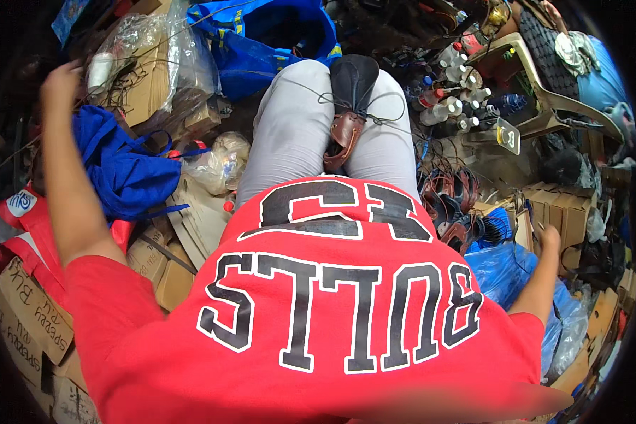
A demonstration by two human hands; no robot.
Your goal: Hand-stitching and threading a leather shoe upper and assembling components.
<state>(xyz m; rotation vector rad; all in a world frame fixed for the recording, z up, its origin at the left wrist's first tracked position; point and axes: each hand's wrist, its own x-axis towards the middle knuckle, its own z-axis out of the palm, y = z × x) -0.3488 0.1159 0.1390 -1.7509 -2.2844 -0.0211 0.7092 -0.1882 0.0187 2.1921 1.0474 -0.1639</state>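
Note:
A shoe [351, 85] with a dark upper and brown leather near its opening lies between my knees, its toe pointing away from me. Thin dark cord loops out from both sides of it over my grey trousers [290, 120]. My left hand [62, 83] is stretched far out to the left, near a white cup-like container [100, 71]; its fingers are blurred. Out to the right, my right hand [548, 239] is closed beside some cardboard boxes. Whatever it may hold is too small to make out.
A blue bag [261, 42] stands open beyond my knees. Several plastic bottles [449, 99] cluster at the far right by a beige plastic chair [544, 92]. Brown shoes [452, 201] lie right of my lap. Blue cloth [120, 166] and cardboard boxes [32, 311] crowd the left.

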